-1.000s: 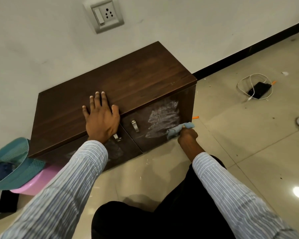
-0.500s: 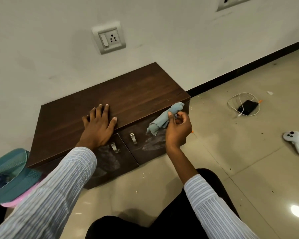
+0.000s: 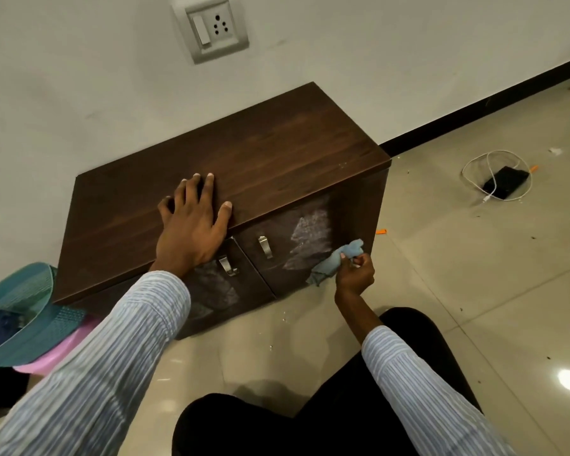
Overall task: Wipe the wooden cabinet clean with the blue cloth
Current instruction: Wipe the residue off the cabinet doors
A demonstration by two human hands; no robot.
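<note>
Floor (image 3: 458, 291): pale glossy tiles with scattered specks and one bright light reflection.
Wall (image 3: 79, 93): off-white, with a dark skirting strip along its foot.
Wooden cabinet (image 3: 260, 166): dark brown, low, standing on the floor against the wall; two front doors, each with a metal handle; whitish smeared patches on both doors.
Baskets (image 3: 20, 311): teal mesh over pink plastic, on the floor just beside the cabinet's left end.
Left hand (image 3: 191, 228): flat and spread wide, palm down on the cabinet top at its front edge, holding nothing; striped sleeve behind it.
Right hand (image 3: 356, 271): fingers closed around the blue cloth, low at the right door's lower right corner.
Blue cloth (image 3: 333, 264): bunched, pressed against the right door just beside the smeared patch.
Wall socket (image 3: 211, 28): grey plate with switch, above the cabinet.
Black device (image 3: 505, 185): on the floor well to the right, ringed by a white cable (image 3: 471, 166).
</note>
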